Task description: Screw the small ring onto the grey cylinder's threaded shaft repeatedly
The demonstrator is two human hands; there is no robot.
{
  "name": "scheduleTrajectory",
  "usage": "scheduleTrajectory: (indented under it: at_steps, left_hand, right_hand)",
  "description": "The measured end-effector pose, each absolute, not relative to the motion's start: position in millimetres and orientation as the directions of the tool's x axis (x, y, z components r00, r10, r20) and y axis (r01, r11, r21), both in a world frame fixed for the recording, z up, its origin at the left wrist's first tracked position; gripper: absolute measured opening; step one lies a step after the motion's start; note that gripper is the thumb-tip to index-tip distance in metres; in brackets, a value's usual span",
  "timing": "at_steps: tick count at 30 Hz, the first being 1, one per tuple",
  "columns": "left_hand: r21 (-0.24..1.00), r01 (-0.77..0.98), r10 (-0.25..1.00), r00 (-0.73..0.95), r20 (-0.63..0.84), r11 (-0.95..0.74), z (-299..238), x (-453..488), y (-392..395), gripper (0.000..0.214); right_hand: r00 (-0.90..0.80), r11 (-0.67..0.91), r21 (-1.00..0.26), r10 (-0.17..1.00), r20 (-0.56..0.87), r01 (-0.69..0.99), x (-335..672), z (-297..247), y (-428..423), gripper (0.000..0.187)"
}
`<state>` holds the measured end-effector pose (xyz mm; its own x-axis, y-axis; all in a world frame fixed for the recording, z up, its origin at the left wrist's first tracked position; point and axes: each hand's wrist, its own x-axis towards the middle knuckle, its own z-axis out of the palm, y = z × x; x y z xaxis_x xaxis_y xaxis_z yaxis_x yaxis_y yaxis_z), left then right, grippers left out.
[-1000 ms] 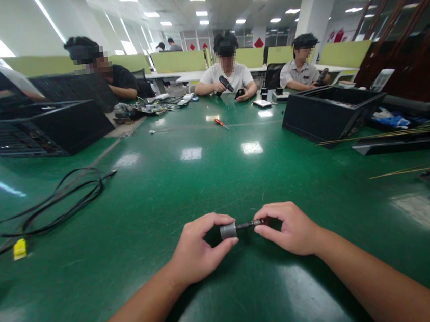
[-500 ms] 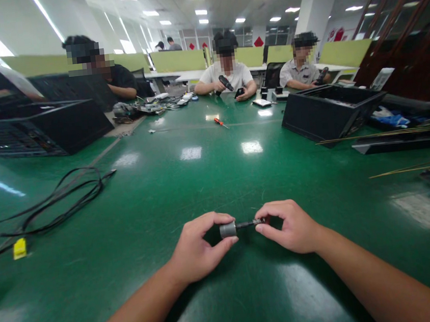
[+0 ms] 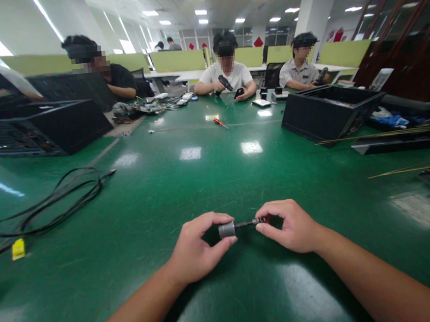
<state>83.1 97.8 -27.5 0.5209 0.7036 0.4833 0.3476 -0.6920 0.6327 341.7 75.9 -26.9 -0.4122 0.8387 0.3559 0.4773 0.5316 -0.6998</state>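
Note:
A small tool part with a short grey cylinder (image 3: 227, 230) and a thin dark shaft (image 3: 245, 224) lies level between my two hands, low over the green table. My left hand (image 3: 199, 247) pinches the cylinder end between thumb and fingers. At the other end, my right hand (image 3: 289, 227) grips the tip of the shaft, where a metallic section shows at the fingertips. I cannot make out the exact kind of part. The fingers hide some of both ends.
An orange screwdriver (image 3: 221, 123) lies mid-table. Black computer cases stand at left (image 3: 43, 130) and right (image 3: 329, 113). A coiled black cable (image 3: 61, 200) with a yellow tag (image 3: 18, 249) is nearer on the left. Several people sit across the table (image 3: 164, 187), one holding a dark power tool (image 3: 225, 82).
Both hands keep the same grip on the part. The whole view has shifted very slightly; nothing else has visibly moved.

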Motion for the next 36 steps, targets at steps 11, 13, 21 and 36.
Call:
scheduleTrajectory:
  at_steps: [11, 13, 21, 36]
  left_hand:
    - [0.631, 0.365, 0.712, 0.525, 0.467, -0.684, -26.8, 83.2, 98.2, 0.024]
    - [0.626, 0.366, 0.709, 0.523, 0.473, -0.688, -26.0, 82.9, 98.1, 0.024]
    - [0.626, 0.372, 0.712, 0.527, 0.464, -0.685, -25.9, 82.6, 98.2, 0.025]
    - [0.638, 0.376, 0.722, 0.524, 0.452, -0.672, -26.2, 82.0, 99.2, 0.025]
  right_hand:
    - [-0.408, 0.542, -0.692, 0.834, 0.372, 0.477, 342.9, -28.5, 78.4, 0.005]
    - [-0.408, 0.545, -0.693, 0.832, 0.376, 0.472, 343.5, -28.5, 78.2, 0.005]
    - [-0.403, 0.536, -0.701, 0.837, 0.369, 0.47, 346.4, -28.0, 78.8, 0.004]
    - [-0.406, 0.539, -0.703, 0.835, 0.372, 0.464, 346.9, -28.4, 79.6, 0.005]
